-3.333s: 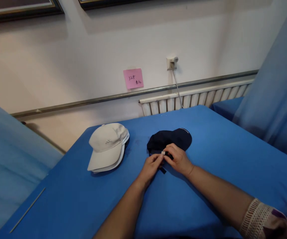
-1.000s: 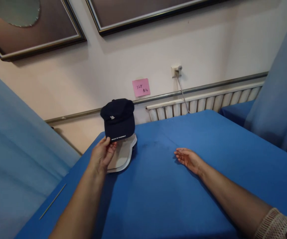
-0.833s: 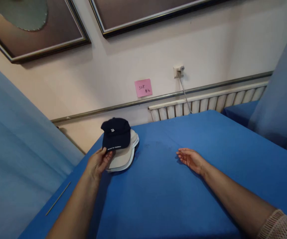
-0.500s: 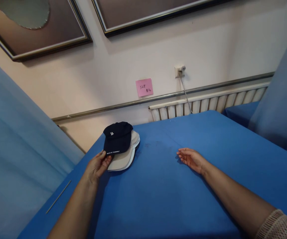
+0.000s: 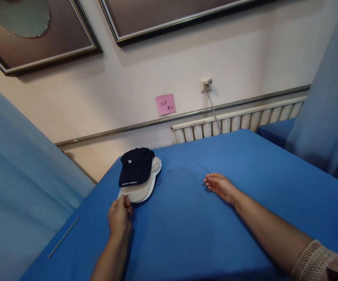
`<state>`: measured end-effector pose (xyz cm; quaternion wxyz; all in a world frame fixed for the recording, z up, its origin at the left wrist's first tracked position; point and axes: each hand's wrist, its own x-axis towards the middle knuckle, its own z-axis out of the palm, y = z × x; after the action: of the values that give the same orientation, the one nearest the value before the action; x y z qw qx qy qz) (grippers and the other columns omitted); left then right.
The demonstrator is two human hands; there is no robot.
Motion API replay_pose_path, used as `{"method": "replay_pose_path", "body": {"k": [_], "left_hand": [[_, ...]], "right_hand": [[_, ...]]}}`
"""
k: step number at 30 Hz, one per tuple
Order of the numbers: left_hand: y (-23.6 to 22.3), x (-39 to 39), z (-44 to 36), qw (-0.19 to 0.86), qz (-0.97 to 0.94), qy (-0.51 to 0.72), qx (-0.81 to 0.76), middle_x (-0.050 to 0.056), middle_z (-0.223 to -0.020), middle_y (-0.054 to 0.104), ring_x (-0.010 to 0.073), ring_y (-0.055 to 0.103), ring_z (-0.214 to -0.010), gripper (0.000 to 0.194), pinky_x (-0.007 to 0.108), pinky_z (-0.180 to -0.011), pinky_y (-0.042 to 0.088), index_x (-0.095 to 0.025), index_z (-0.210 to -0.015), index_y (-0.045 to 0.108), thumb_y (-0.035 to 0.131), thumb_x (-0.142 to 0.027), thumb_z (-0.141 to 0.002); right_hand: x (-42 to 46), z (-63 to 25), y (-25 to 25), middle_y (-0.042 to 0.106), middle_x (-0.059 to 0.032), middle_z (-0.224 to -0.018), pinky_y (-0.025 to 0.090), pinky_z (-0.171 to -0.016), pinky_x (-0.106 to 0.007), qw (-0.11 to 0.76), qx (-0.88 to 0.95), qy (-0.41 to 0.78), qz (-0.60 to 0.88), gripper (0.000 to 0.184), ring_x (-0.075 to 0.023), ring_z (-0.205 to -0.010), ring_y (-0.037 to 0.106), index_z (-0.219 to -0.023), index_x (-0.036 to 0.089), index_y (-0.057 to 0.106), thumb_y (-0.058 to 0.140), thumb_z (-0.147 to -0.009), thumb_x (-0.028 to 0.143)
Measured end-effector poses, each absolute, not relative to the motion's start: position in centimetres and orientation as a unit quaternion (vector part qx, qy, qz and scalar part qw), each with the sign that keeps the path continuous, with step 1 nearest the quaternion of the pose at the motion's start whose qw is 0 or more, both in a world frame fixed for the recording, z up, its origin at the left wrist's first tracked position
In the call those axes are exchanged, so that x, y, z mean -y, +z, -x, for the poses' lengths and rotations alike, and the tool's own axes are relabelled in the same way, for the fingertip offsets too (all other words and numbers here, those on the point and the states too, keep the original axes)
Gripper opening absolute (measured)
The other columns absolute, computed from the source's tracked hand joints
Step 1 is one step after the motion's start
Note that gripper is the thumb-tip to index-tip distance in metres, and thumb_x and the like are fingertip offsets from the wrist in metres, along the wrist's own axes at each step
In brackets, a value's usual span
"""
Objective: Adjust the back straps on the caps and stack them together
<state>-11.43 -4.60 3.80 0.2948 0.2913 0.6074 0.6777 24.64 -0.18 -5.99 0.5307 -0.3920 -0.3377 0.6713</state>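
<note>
A navy baseball cap (image 5: 136, 168) with white lettering lies on top of a beige cap (image 5: 138, 194) at the left of the blue-covered table. Below these, the edges of a white cap (image 5: 152, 188) and a dark brim show. My left hand (image 5: 120, 214) is just in front of the beige brim, its fingers curled together with nothing visible in them. Whether its fingertips touch that brim I cannot tell. To the right, my right hand (image 5: 219, 186) rests palm inward on or just above the cloth, fingers loosely stretched and holding nothing.
A thin stick (image 5: 63, 237) lies near the table's left edge. Blue curtains (image 5: 25, 187) hang at both sides. Behind the table are a white radiator (image 5: 239, 120), a metal rail, a pink note (image 5: 165, 104) and a socket with a plugged-in cord (image 5: 206, 85).
My left hand has let go of the navy cap's brim and drawn back toward me, its fingers curling. The navy cap now rests on the stack. My right hand has barely moved.
</note>
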Motion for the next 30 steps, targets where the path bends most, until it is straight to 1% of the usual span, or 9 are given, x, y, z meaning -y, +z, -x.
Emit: {"method": "replay_pose_path", "body": {"k": [3, 5, 6, 9, 12, 14, 17, 23, 30], "left_hand": [[1.5, 5.0, 6.7, 0.352, -0.423, 0.561, -0.619, -0.007, -0.054, 0.05, 0.0059, 0.04, -0.038, 0.029, 0.016, -0.037, 0.028, -0.016, -0.086, 0.058, 0.062, -0.042, -0.073], [0.1, 4.6, 3.4, 0.36, -0.536, 0.446, -0.62, -0.006, -0.053, 0.048, 0.0088, 0.043, -0.04, 0.032, 0.019, -0.039, 0.031, -0.017, -0.086, 0.056, 0.053, -0.048, -0.078], [-0.6, 4.2, 1.9, 0.336, -0.598, 0.389, -0.615, -0.005, -0.054, 0.049, 0.0099, 0.045, -0.041, 0.033, 0.02, -0.041, 0.034, -0.018, -0.086, 0.055, 0.045, -0.049, -0.082], [-2.0, 3.3, -1.5, 0.309, -0.66, 0.34, -0.594, -0.001, -0.06, 0.057, 0.012, 0.052, -0.05, 0.024, 0.023, -0.051, 0.038, -0.018, -0.081, 0.058, 0.048, -0.04, -0.081], [-2.5, 2.9, -2.7, 0.279, -0.71, 0.307, -0.568, 0.0, -0.067, 0.062, 0.0132, 0.055, -0.06, 0.014, 0.024, -0.061, 0.038, -0.019, -0.079, 0.063, 0.056, -0.031, -0.078], [-2.6, 2.9, -2.6, 0.265, -0.73, 0.289, -0.56, 0.0, -0.068, 0.063, 0.0139, 0.055, -0.063, 0.014, 0.025, -0.063, 0.037, -0.019, -0.081, 0.064, 0.054, -0.029, -0.08], [-2.6, 3.0, -2.3, 0.25, -0.741, 0.274, -0.56, 0.001, -0.07, 0.063, 0.0146, 0.056, -0.065, 0.017, 0.024, -0.063, 0.037, -0.019, -0.084, 0.063, 0.049, -0.029, -0.084], [-2.9, 2.9, -2.1, 0.244, -0.75, 0.268, -0.554, 0.002, -0.073, 0.065, 0.0153, 0.058, -0.066, 0.018, 0.024, -0.063, 0.038, -0.019, -0.086, 0.063, 0.049, -0.031, -0.085], [-3.2, 1.9, -1.5, 0.291, -0.734, 0.299, -0.536, 0.002, -0.071, 0.064, 0.0156, 0.057, -0.062, 0.02, 0.026, -0.061, 0.039, -0.019, -0.084, 0.064, 0.05, -0.033, -0.084]], "right_hand": [[0.0, -24.0, -6.4, 0.069, -0.0049, -0.082, 0.05, -0.059, -0.025, 0.523, 0.388, 0.639, 0.41, 0.014, -0.0124, -0.063, 0.064, -0.089, 0.019, 0.057, 0.063, -0.076, 0.021], [0.0, -23.5, -6.7, 0.068, -0.0031, -0.077, 0.047, -0.054, -0.024, 0.516, 0.413, 0.625, 0.415, 0.016, -0.0116, -0.057, 0.061, -0.087, 0.02, 0.057, 0.065, -0.074, 0.02], [0.0, -23.3, -6.8, 0.067, -0.0019, -0.075, 0.045, -0.052, -0.024, 0.512, 0.428, 0.617, 0.417, 0.017, -0.0111, -0.054, 0.06, -0.086, 0.02, 0.056, 0.065, -0.073, 0.02], [0.0, -22.9, -7.0, 0.064, 0.001, -0.071, 0.043, -0.051, -0.023, 0.503, 0.465, 0.596, 0.419, 0.017, -0.0098, -0.051, 0.057, -0.085, 0.02, 0.056, 0.066, -0.071, 0.021], [0.0, -22.9, -7.1, 0.064, 0.0017, -0.072, 0.043, -0.053, -0.024, 0.496, 0.491, 0.58, 0.42, 0.017, -0.0096, -0.052, 0.057, -0.086, 0.02, 0.055, 0.065, -0.072, 0.023], [0.0, -23.0, -7.2, 0.064, 0.0021, -0.073, 0.043, -0.053, -0.024, 0.494, 0.501, 0.572, 0.422, 0.018, -0.0095, -0.054, 0.057, -0.087, 0.021, 0.054, 0.064, -0.073, 0.025], [0.1, -23.0, -7.4, 0.064, 0.0024, -0.073, 0.043, -0.054, -0.023, 0.49, 0.511, 0.562, 0.428, 0.018, -0.0091, -0.054, 0.056, -0.088, 0.021, 0.054, 0.064, -0.073, 0.025], [0.4, -22.7, -7.6, 0.064, 0.0026, -0.072, 0.042, -0.053, -0.022, 0.488, 0.521, 0.55, 0.434, 0.018, -0.009, -0.054, 0.056, -0.087, 0.021, 0.055, 0.065, -0.073, 0.027], [0.7, -22.5, -7.2, 0.064, 0.0022, -0.073, 0.04, -0.051, -0.022, 0.492, 0.52, 0.54, 0.443, 0.017, -0.0094, -0.052, 0.055, -0.086, 0.021, 0.056, 0.064, -0.073, 0.03]]}}
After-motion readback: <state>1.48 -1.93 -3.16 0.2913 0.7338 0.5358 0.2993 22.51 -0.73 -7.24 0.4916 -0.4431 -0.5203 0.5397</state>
